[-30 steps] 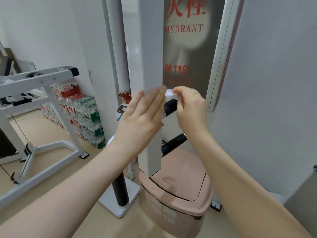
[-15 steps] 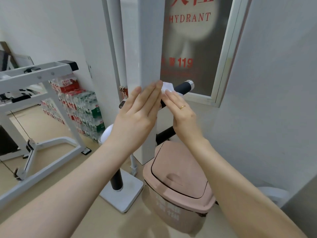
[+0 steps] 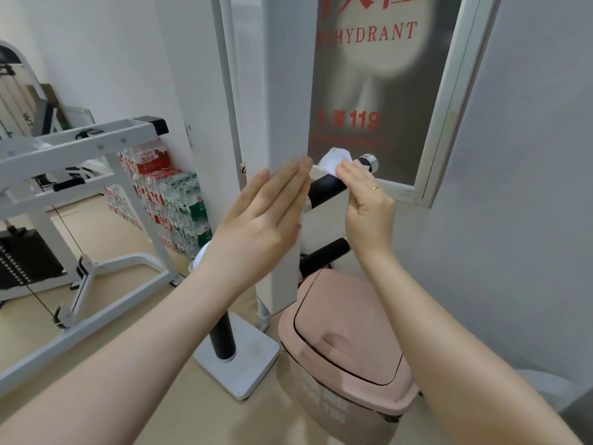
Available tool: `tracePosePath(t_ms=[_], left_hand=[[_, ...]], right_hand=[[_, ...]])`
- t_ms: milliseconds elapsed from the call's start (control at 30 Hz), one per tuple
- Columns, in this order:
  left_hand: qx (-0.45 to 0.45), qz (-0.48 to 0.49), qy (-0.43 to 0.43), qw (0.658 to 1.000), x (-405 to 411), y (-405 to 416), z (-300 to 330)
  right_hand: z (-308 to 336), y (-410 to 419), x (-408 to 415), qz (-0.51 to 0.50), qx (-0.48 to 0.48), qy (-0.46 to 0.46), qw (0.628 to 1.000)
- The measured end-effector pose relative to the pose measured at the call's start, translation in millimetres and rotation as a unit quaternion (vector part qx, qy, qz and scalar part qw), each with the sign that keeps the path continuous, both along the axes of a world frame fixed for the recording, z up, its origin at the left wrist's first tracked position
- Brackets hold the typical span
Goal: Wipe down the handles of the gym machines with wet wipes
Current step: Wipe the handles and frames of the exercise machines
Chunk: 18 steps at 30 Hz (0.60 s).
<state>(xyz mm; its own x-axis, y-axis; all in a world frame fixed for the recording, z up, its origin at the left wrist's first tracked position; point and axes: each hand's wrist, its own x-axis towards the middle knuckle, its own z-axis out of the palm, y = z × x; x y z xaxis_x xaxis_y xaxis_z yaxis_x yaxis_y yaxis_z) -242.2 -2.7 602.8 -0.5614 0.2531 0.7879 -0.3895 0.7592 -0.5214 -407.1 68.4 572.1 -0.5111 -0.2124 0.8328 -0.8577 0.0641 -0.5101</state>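
A black handle with a chrome end cap sticks out to the right of a white upright post. My right hand presses a white wet wipe onto the handle near its cap, fingers bent over the wipe. Flat against the post's front lies my left hand, its fingers straight. A second, lower black handle pokes out beneath the first one.
A pink lidded bin stands on the floor right under the handles. The hydrant cabinet door is behind. A white weight machine frame fills the left, stacked water bottles sit by the wall, and the post's base plate rests on the floor.
My right hand has slid the wipe outward along the upper handle toward its chrome cap. The view has tilted down and moved closer; my left hand stays flat on the post.
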Motion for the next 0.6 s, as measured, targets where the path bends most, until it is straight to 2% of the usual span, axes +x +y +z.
tracePosePath(t_ms=[67,167,200,333,400,500,567,600], left_hand=[[0.002,-0.001,0.006,1.000,0.4,-0.2,-1.6],[0.002,-0.011,0.009,1.000,1.0,-1.6,0.0],[0.002,-0.014,0.010,1.000,0.4,-1.1,1.1],[0.014,-0.032,0.009,0.999,-2.5,1.1,1.0],[0.028,-0.041,0.008,0.999,-2.5,2.6,-0.3],[0.043,-0.042,0.003,0.998,0.6,3.3,-1.4],[0.048,-0.048,0.001,0.998,1.8,2.1,-0.2],[0.049,-0.052,-0.002,0.997,1.7,1.6,0.5]], right_hand=[[-8.3,-3.7,16.2,0.014,0.000,0.032,0.999],[-13.0,2.0,14.3,0.042,0.048,0.139,0.988],[-9.1,3.8,2.8,0.027,0.057,0.135,0.989],[10.7,4.5,-14.5,-0.061,0.022,-0.025,0.998],[13.4,2.6,8.4,-0.041,0.034,-0.009,0.999],[0.6,6.1,28.4,0.044,0.075,0.102,0.991],[0.5,8.9,13.8,0.043,0.080,0.105,0.990],[2.6,10.2,2.8,0.022,0.074,0.075,0.994]])
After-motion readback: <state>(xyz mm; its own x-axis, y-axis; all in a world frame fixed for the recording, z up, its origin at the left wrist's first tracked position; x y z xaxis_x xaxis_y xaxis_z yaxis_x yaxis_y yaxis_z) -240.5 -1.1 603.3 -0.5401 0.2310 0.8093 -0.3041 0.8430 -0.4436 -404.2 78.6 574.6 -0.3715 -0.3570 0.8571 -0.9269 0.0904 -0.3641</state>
